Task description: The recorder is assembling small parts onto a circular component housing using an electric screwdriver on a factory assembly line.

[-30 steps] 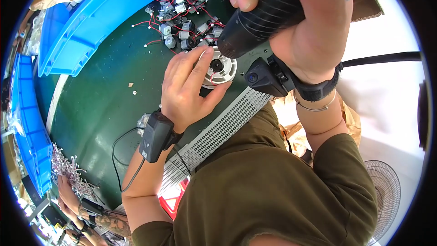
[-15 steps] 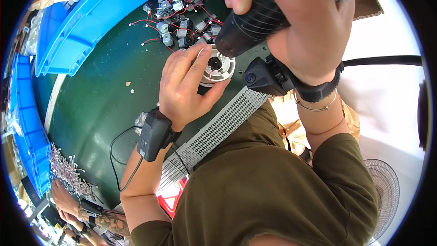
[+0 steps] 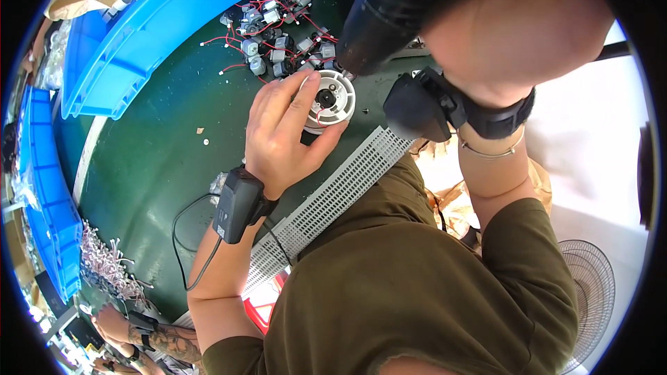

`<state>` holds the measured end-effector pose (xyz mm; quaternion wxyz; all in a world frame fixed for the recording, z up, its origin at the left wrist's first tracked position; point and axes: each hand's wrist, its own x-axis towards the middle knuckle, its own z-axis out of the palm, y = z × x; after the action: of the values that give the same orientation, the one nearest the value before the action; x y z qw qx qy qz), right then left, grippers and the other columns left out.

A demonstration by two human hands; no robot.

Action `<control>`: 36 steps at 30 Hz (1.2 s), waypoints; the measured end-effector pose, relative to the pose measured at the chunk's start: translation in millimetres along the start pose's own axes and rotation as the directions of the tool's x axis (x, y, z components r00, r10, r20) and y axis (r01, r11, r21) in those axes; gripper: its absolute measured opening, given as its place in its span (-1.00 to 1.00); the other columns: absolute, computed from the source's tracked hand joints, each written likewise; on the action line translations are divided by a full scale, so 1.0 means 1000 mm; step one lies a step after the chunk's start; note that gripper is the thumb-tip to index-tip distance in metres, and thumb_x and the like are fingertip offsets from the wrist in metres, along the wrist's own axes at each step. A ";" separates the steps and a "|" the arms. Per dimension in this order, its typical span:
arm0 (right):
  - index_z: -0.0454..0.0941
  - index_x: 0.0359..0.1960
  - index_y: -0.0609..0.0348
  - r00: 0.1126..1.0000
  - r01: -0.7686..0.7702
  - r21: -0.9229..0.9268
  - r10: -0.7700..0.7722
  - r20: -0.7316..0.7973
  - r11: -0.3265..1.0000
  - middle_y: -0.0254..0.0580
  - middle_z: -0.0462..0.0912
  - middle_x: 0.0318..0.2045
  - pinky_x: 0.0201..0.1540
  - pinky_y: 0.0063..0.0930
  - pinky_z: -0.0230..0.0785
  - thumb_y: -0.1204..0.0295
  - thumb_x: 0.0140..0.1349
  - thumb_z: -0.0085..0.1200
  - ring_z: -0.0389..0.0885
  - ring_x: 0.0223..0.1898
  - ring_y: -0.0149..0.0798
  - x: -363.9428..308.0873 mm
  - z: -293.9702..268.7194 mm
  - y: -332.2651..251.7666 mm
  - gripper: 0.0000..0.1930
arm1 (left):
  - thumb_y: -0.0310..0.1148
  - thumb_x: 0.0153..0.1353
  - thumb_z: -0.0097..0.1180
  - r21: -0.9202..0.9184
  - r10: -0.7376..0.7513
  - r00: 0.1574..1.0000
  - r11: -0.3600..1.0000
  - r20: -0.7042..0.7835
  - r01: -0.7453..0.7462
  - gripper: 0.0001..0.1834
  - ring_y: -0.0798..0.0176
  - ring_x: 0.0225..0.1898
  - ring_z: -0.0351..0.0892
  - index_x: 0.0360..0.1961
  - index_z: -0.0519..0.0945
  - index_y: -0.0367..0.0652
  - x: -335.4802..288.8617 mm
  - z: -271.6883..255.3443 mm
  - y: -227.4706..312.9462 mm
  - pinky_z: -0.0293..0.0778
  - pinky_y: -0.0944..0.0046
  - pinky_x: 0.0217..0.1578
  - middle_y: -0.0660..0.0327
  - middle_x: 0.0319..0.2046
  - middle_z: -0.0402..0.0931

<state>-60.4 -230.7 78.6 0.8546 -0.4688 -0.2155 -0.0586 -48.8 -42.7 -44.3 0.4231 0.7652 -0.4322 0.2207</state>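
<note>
My left hand (image 3: 278, 128) is closed around the near left side of a round white plastic housing (image 3: 342, 103) with a dark centre and a short red wire, pressing it to the green tabletop. Closed around a black electric screwdriver (image 3: 389, 17) is my right hand (image 3: 514, 38), raised above the table and blurred. The tool slants down, its tip close to the housing's far right rim; whether they touch I cannot tell. Just beyond the housing lies a pile of small grey motors (image 3: 281, 45) with red wires.
Blue plastic bins (image 3: 114, 83) line the far left. A grey perforated strip (image 3: 340, 191) runs along the table's near edge. At lower left, another person's hand (image 3: 111, 323) is near a heap of wired parts (image 3: 108, 260). A fan (image 3: 590, 298) stands at right.
My right hand has moved up and to the right with the screwdriver, its tip drawing back from the housing. My left hand keeps its hold. The other person's hand has shifted away from the wired parts.
</note>
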 end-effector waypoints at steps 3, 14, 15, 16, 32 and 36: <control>0.38 0.05 0.27 0.999 0.025 -0.083 -0.023 0.024 0.996 -0.13 0.58 -0.14 -0.13 -0.45 0.49 0.34 0.20 0.03 0.57 -0.10 -0.23 0.004 -0.012 -0.010 -0.60 | -0.51 -0.24 0.37 0.000 -0.020 0.999 1.000 0.047 0.020 -0.39 0.00 -0.12 0.51 -0.05 0.50 -0.42 -0.002 -0.002 0.000 0.47 0.19 -0.12 -0.03 -0.06 0.47; 0.41 0.01 0.26 0.991 0.105 -0.332 -0.071 0.115 0.937 -0.14 0.59 -0.16 -0.13 -0.48 0.49 0.37 0.20 0.02 0.58 -0.11 -0.25 0.012 -0.010 -0.011 -0.63 | -0.48 -0.07 0.26 0.119 -0.171 0.982 0.980 0.077 0.161 -0.82 0.12 -0.37 0.47 -0.36 0.64 -0.19 0.023 -0.021 0.013 0.37 0.19 -0.29 0.21 -0.41 0.51; 0.41 0.01 0.26 0.989 0.115 -0.352 -0.076 0.123 0.929 -0.14 0.59 -0.16 -0.13 -0.48 0.49 0.37 0.19 0.02 0.58 -0.12 -0.25 0.012 -0.011 -0.011 -0.63 | -0.49 -0.04 0.22 0.097 -0.161 0.984 0.983 0.070 0.154 -0.91 0.14 -0.39 0.46 -0.44 0.64 -0.16 0.029 -0.019 0.012 0.35 0.19 -0.34 0.27 -0.49 0.48; 0.42 0.01 0.25 0.988 0.126 -0.372 -0.082 0.130 0.920 -0.15 0.59 -0.16 -0.13 -0.48 0.49 0.37 0.19 0.02 0.58 -0.12 -0.26 0.011 -0.010 -0.012 -0.64 | -0.49 -0.04 0.22 0.100 -0.158 0.985 0.984 0.075 0.150 -0.91 0.14 -0.39 0.46 -0.44 0.64 -0.16 0.034 -0.020 0.012 0.35 0.19 -0.34 0.27 -0.49 0.48; 0.46 -0.04 0.23 0.962 0.268 -0.659 -0.158 0.222 0.703 -0.17 0.61 -0.19 -0.14 -0.51 0.48 0.41 0.18 0.01 0.59 -0.14 -0.29 -0.010 -0.009 -0.029 -0.69 | -0.47 0.06 0.13 0.046 -0.250 0.746 0.958 0.617 0.283 -0.93 0.27 -0.48 0.50 -0.46 0.60 -0.26 0.080 -0.039 0.004 0.39 0.33 -0.45 0.21 -0.54 0.49; 0.47 -0.05 0.23 0.956 0.289 -0.714 -0.151 0.252 0.638 -0.18 0.61 -0.20 -0.14 -0.52 0.48 0.42 0.18 0.01 0.59 -0.15 -0.30 -0.011 -0.009 -0.027 -0.70 | -0.49 0.10 0.16 -0.240 -0.518 0.718 0.707 0.466 0.665 -0.90 0.45 -0.49 0.42 -0.39 0.54 -0.32 0.078 -0.065 -0.013 0.33 0.43 -0.45 0.22 -0.57 0.48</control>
<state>-75.2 -254.0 90.7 0.5536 -0.7494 -0.2998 -0.2050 5.3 -21.6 39.5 0.5278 0.7901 -0.2636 -0.1665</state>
